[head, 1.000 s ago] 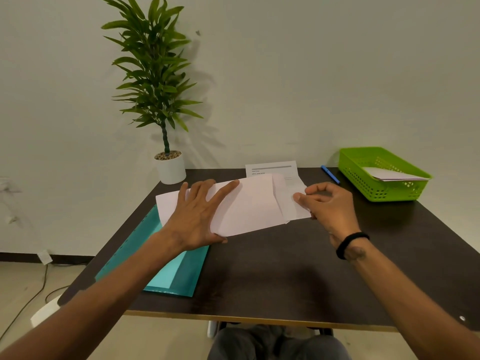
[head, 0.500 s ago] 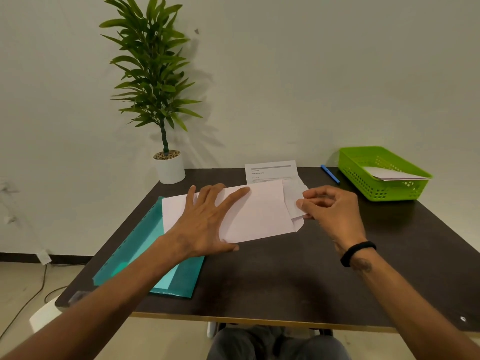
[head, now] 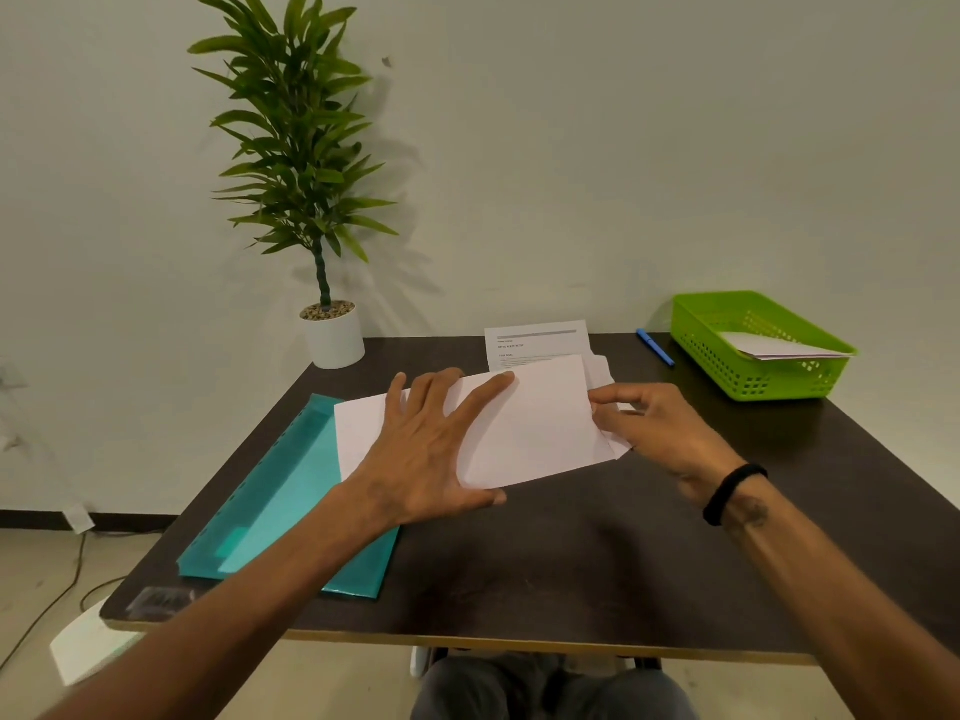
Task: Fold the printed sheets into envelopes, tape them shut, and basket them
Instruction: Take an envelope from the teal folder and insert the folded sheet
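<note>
A white envelope (head: pixel 540 423) lies across the middle of the dark table. My left hand (head: pixel 431 454) is spread flat on its left half and presses it down, thumb at the near edge. My right hand (head: pixel 660 433) pinches a folded sheet (head: pixel 602 367) at the envelope's right end; most of the sheet is inside, and only a narrow strip shows. Behind the envelope lies a printed sheet (head: pixel 537 340). At the back right stands the green basket (head: pixel 779 381), holding a white envelope (head: pixel 774 348).
A teal plastic folder (head: pixel 280 501) lies on the left, partly under the envelope. A potted plant (head: pixel 333 337) stands at the back left corner. A blue pen (head: pixel 655 347) lies beside the basket. A small clear object (head: pixel 156 600) sits at the front left corner.
The folded sheet has slid further left into the envelope, so less of it shows. My right hand has closed in on the envelope's right end. My left hand keeps pressing.
</note>
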### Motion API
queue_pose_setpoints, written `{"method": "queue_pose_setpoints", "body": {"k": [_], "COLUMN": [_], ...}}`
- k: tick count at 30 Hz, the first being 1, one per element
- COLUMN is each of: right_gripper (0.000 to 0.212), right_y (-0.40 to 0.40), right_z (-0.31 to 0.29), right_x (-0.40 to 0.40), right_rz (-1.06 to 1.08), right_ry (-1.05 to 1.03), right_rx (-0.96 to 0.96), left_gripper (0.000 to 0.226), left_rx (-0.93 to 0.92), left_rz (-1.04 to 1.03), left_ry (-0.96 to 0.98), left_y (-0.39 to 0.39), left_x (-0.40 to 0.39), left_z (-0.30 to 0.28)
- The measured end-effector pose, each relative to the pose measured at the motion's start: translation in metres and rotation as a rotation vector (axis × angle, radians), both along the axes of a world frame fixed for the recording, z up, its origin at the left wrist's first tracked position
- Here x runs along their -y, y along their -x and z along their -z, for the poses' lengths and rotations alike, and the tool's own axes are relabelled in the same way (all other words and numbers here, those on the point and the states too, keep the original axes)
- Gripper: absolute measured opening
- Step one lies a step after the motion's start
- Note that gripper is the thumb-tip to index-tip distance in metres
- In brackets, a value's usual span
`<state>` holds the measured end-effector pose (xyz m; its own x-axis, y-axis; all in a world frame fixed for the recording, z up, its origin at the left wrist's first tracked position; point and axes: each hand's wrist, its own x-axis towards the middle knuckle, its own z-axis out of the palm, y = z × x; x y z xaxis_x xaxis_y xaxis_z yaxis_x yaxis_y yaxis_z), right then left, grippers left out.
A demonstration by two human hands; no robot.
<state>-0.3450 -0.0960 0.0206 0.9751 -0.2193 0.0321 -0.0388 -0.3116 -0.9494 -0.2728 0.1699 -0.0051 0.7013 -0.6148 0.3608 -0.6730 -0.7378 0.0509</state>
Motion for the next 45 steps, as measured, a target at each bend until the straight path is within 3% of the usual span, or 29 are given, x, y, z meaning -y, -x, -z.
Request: {"method": "queue_pose_setpoints", "body": {"k": [2, 6, 9, 14, 18, 23, 26, 31, 33, 37, 41, 45], "right_gripper": [0.017, 0.064, 0.079, 0.059, 0.063, 0.062, 0.054, 0.039, 0.036, 0.035, 0.032, 0.025], "right_y": [-0.002, -0.014, -0.021, -0.021, -0.02, -0.031, -0.043, -0.068, -0.078, -0.101, -0.118, -0.124], "right_z": [0.0, 0.011, 0.021, 0.02, 0.038, 0.061, 0.069, 0.083, 0.084, 0.087, 0.091, 0.099], "right_x": [0.003, 0.016, 0.025, 0.033, 0.037, 0.029, 0.03, 0.036, 0.039, 0.051, 0.061, 0.063], "right_rz": [-0.065, -0.123, -0.224, -0.292, -0.164, 0.071, 0.128, 0.062, 0.023, -0.055, -0.09, -0.091], "right_ry": [-0.076, -0.299, -0.27, -0.304, -0.397, -0.5, -0.504, -0.408, -0.347, -0.345, -0.367, -0.294], "right_rx": [-0.052, -0.131, -0.164, -0.208, -0.051, 0.058, 0.046, -0.012, -0.036, -0.049, -0.035, -0.001], "left_gripper": [0.115, 0.114, 0.116, 0.116, 0.119, 0.125, 0.124, 0.09, 0.073, 0.039, 0.026, 0.013], "left_rx": [-0.006, -0.018, -0.025, -0.037, -0.097, -0.327, -0.581, -0.924, -0.979, -0.907, -0.845, -0.769], "left_rz": [-0.017, -0.03, -0.032, -0.063, -0.188, -0.129, -0.074, -0.259, -0.25, -0.112, -0.048, 0.001], "left_ry": [0.002, 0.004, 0.0, -0.038, -0.017, 0.081, 0.236, 0.77, 0.882, 0.932, 1.054, 0.992], "left_y": [0.001, 0.001, 0.001, 0.002, 0.006, 0.022, 0.028, -0.023, -0.043, -0.076, -0.093, -0.1], "left_x": [0.002, 0.01, 0.017, 0.025, 0.037, 0.058, 0.077, 0.094, 0.102, 0.125, 0.138, 0.139], "left_z": [0.0, 0.001, 0.003, 0.006, 0.008, 0.015, 0.011, 0.037, 0.048, 0.06, 0.074, 0.086]}}
